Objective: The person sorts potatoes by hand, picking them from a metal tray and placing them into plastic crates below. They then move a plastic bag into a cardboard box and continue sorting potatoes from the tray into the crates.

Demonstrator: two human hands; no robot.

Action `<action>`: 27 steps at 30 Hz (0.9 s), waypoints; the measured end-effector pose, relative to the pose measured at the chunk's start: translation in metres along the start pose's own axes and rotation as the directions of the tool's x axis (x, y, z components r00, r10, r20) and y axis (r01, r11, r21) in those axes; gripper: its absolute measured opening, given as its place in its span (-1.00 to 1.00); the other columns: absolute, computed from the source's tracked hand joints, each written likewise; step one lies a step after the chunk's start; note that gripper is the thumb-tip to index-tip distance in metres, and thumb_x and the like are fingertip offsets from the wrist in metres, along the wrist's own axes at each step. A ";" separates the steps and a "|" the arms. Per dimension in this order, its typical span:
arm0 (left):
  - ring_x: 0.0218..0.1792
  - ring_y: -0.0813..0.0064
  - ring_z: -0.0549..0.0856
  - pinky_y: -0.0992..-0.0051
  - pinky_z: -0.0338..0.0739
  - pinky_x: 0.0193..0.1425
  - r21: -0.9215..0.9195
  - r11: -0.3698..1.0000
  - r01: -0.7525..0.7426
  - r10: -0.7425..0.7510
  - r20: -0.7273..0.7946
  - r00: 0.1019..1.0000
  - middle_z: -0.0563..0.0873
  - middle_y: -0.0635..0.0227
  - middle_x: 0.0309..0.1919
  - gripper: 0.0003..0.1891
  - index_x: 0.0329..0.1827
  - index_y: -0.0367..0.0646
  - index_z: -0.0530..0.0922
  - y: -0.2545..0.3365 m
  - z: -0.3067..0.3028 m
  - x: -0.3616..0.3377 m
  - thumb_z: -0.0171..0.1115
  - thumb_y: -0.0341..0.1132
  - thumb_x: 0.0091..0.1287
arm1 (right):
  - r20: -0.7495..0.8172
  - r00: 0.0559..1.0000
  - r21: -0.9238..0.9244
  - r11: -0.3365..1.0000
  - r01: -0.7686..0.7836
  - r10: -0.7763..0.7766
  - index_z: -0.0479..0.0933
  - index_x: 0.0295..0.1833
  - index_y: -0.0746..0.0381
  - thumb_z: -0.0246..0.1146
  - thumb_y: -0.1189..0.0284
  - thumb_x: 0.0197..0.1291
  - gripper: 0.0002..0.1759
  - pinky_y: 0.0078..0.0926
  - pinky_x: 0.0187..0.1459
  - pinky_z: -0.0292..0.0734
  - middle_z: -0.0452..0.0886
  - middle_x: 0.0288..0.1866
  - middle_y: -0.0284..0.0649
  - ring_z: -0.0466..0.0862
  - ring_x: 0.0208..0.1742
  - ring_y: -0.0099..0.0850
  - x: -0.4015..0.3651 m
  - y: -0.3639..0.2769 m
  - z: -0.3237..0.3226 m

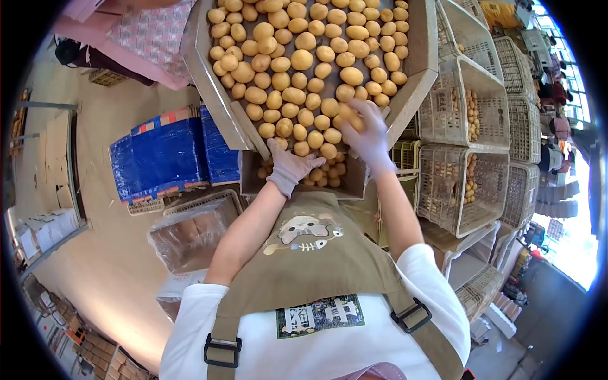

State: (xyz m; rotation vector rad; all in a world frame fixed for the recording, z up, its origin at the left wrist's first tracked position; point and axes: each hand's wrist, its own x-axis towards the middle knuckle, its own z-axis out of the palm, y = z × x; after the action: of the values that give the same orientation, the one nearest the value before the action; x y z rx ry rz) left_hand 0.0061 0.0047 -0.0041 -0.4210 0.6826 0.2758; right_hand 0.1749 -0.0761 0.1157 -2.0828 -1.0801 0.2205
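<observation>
Many small yellow potatoes (301, 60) lie spread over a metal sorting table (415, 73) with raised sides. Its near end narrows to an outlet above a box (352, 183) that holds more potatoes. My left hand (292, 166), in a pale glove, is at the outlet with fingers apart, fingertips by the nearest potatoes and thumb stretched to the right over the box. On the right side of the outlet, my gloved right hand (367, 133) reaches over the potatoes. Motion smears its fingers and the potatoes beside them, so I cannot tell whether it grips any.
Stacked plastic crates (465, 183), some with potatoes inside, line the right side. To the left are a blue-covered stack (158, 155) and a plastic-lined crate (196, 231). A person in pink (136, 57) stands at the table's upper left. Shelving (50, 171) stands far left.
</observation>
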 end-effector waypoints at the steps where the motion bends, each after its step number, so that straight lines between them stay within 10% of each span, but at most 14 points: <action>1: 0.63 -0.07 -0.08 -0.44 -0.16 0.52 -0.001 1.000 -0.010 0.010 -0.007 1.000 -0.05 0.17 0.63 0.10 0.66 0.11 -0.06 -0.001 0.000 0.000 -0.13 0.62 0.19 | -0.117 0.991 -0.040 0.997 0.065 -0.069 0.62 0.12 0.15 0.43 0.49 0.02 -0.53 -0.30 0.10 0.59 0.64 0.08 -0.05 0.67 0.06 -0.08 -0.025 -0.001 -0.025; 3: 0.63 -0.07 -0.07 -0.45 -0.16 0.51 0.014 1.000 -0.018 0.019 -0.022 1.000 -0.06 0.18 0.64 0.10 0.66 0.13 -0.05 -0.002 0.000 0.001 -0.13 0.63 0.19 | -0.292 0.951 -0.177 0.983 0.053 -0.104 0.61 0.13 0.23 0.44 0.55 0.00 -0.51 -0.27 0.11 0.59 0.64 0.04 -0.01 0.67 0.03 -0.11 -0.079 0.034 -0.066; 5: 0.64 -0.01 -0.10 -0.45 -0.18 0.51 -0.037 0.999 0.017 -0.018 -0.024 1.000 -0.07 0.22 0.64 0.09 0.67 0.16 -0.06 0.000 -0.004 0.003 -0.14 0.64 0.18 | -0.233 0.929 -0.320 0.879 -0.353 0.288 0.61 0.18 0.18 0.38 0.43 0.12 -0.55 -0.17 0.16 0.58 0.59 0.09 0.00 0.63 0.13 -0.07 -0.134 0.077 -0.107; 7: 0.64 0.02 -0.12 -0.45 -0.18 0.51 -0.046 0.998 0.042 -0.040 0.025 0.999 -0.07 0.22 0.64 0.10 0.67 0.16 -0.07 0.001 -0.004 0.003 -0.14 0.64 0.18 | -0.189 0.677 -0.812 0.275 -0.515 0.711 0.59 0.22 0.15 0.32 0.15 0.21 -0.49 -0.13 0.20 0.53 0.57 0.25 0.05 0.60 0.21 0.00 -0.154 0.091 -0.127; 9: 0.64 0.04 -0.13 -0.45 -0.19 0.51 -0.021 0.999 0.033 -0.032 0.035 0.999 -0.08 0.22 0.64 0.11 0.67 0.16 -0.08 0.001 -0.002 0.004 -0.14 0.64 0.18 | -0.177 0.925 -0.693 0.625 -0.360 0.336 0.61 0.21 0.15 0.33 0.25 0.21 -0.54 -0.15 0.24 0.50 0.60 0.25 0.04 0.61 0.21 0.02 -0.134 0.105 -0.131; 12: 0.64 0.00 -0.12 -0.47 -0.18 0.51 -0.029 0.998 0.048 -0.047 0.025 0.999 -0.08 0.22 0.64 0.10 0.67 0.15 -0.08 0.002 0.000 0.001 -0.15 0.64 0.18 | -0.203 0.964 -0.503 0.863 0.049 -0.172 0.64 0.12 0.23 0.32 0.50 0.15 -0.62 -0.17 0.16 0.55 0.66 0.17 -0.04 0.67 0.11 -0.06 -0.022 0.050 -0.089; 16: 0.62 -0.09 -0.10 -0.48 -0.16 0.50 0.021 0.999 0.035 -0.035 0.029 0.999 -0.07 0.19 0.64 0.10 0.67 0.13 -0.07 0.004 -0.009 0.004 -0.16 0.64 0.19 | 0.089 0.991 -0.552 0.833 -0.033 0.098 0.33 0.50 -0.01 0.29 0.33 0.20 -0.29 -0.12 0.25 0.51 0.46 0.41 -0.04 0.57 0.28 0.01 0.113 0.056 -0.025; 21: 0.63 -0.01 -0.08 -0.36 -0.26 0.56 -0.023 1.000 0.007 -0.007 -0.003 1.000 -0.04 0.21 0.63 0.16 0.67 0.09 -0.11 0.001 -0.004 0.000 -0.11 0.66 0.15 | 0.173 0.910 -0.639 0.746 -0.187 0.376 0.37 0.47 -0.08 0.34 0.31 0.08 -0.24 -0.15 0.35 0.46 0.37 0.43 0.08 0.51 0.37 0.02 0.180 0.072 0.015; 27: 0.64 -0.06 -0.10 -0.40 -0.31 0.54 -0.007 1.000 -0.009 0.009 0.081 0.997 -0.04 0.20 0.65 0.14 0.68 0.11 -0.13 0.004 -0.011 0.004 -0.15 0.66 0.18 | -0.102 0.995 -0.204 0.978 -0.029 0.009 0.54 0.24 0.04 0.29 0.42 0.22 -0.56 -0.29 0.18 0.54 0.54 0.24 -0.09 0.66 0.13 -0.10 0.091 0.037 -0.040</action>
State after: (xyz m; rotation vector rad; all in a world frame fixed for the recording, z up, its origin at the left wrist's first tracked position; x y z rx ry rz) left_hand 0.0013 0.0036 -0.0158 -0.4110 0.6045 0.3022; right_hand 0.2743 -0.0421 0.1344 -2.2623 -1.0599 0.0123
